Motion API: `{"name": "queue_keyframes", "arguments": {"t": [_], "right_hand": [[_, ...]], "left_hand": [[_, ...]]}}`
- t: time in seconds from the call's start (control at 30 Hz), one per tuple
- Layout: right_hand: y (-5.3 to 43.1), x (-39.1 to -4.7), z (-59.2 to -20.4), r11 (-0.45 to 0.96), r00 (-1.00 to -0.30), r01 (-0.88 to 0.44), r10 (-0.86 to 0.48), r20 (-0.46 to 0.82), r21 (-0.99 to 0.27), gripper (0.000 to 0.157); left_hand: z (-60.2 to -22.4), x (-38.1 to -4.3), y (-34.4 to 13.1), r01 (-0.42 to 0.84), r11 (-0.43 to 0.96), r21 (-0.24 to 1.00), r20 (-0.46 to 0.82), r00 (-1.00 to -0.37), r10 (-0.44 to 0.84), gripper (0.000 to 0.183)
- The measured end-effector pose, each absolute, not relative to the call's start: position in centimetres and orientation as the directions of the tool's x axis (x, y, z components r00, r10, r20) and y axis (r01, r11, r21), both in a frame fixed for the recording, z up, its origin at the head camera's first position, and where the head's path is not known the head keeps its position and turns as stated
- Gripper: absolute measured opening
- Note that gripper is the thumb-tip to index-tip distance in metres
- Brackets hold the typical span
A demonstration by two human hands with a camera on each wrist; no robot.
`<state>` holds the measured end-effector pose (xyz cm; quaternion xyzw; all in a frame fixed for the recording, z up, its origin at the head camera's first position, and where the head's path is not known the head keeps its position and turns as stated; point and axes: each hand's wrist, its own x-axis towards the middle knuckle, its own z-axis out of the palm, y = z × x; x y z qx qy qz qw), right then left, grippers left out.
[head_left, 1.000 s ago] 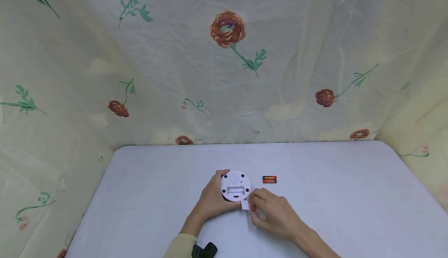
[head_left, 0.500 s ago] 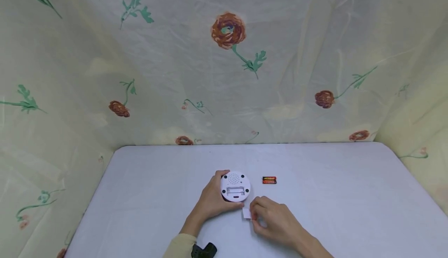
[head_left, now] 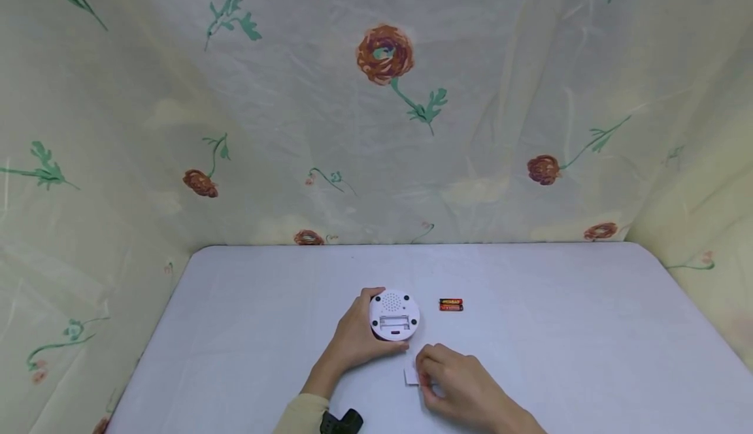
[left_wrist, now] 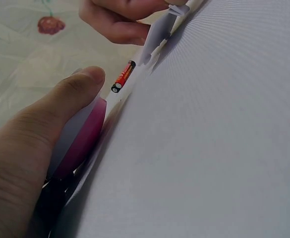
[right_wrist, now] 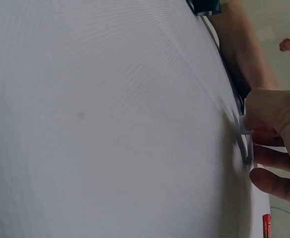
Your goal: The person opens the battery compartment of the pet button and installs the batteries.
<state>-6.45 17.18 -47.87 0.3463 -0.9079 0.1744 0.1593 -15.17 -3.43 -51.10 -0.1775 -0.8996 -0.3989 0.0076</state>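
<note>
My left hand (head_left: 356, 340) grips a round white device (head_left: 393, 304) around its left side. Its underside faces up, with a speaker grille, several dark feet and an uncovered battery compartment holding no batteries. In the left wrist view the thumb lies along the device's edge, where a pink band (left_wrist: 87, 139) shows. Nearer the front, my right hand (head_left: 455, 382) pinches a small white battery cover (head_left: 410, 376) between thumb and fingers. The left wrist view shows this cover (left_wrist: 157, 37) tilted, close over the table.
Two red and black batteries (head_left: 451, 304) lie side by side on the white table (head_left: 265, 329), right of the device. A dark wrist strap (head_left: 341, 422) is on the left forearm. Flower-patterned curtains (head_left: 282, 107) enclose the table at the back and sides.
My right hand has drawn the battery cover away from the device, toward the front of the table. The left hand and device have stayed nearly in place.
</note>
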Motion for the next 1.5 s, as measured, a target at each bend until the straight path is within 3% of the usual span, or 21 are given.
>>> {"name": "queue_keyframes", "arguments": {"t": [0.43, 0.83, 1.1, 1.27, 1.5], "right_hand": [[17.3, -6.3, -48.3, 0.676, -0.675, -0.711, -0.581, 0.454, -0.193, 0.019], [18.1, -6.6, -47.6, 0.671, -0.793, -0.608, -0.541, 0.280, -0.425, 0.013], [20.5, -9.2, -47.0, 0.707, -0.905, -0.421, -0.290, 0.311, -0.568, 0.015], [22.4, -11.5, -47.3, 0.719, -0.933, -0.323, -0.134, 0.334, -0.615, 0.016], [23.8, -12.2, -48.5, 0.744, -0.976, -0.170, -0.036, 0.215, -0.646, 0.019]], "left_hand": [[-51.0, -15.2, -3.3, 0.315, 0.623, 0.716, 0.141, -0.939, 0.313, 0.103], [-51.1, -15.3, -3.4, 0.288, 0.621, 0.729, 0.117, -0.946, 0.301, 0.103], [-50.7, -15.3, -3.0, 0.238, 0.638, 0.732, 0.075, -0.960, 0.271, 0.104], [-50.8, -15.4, -3.0, 0.239, 0.644, 0.726, 0.078, -0.960, 0.269, 0.104], [-51.0, -15.4, -3.1, 0.230, 0.650, 0.724, 0.055, -0.959, 0.279, 0.105]]}}
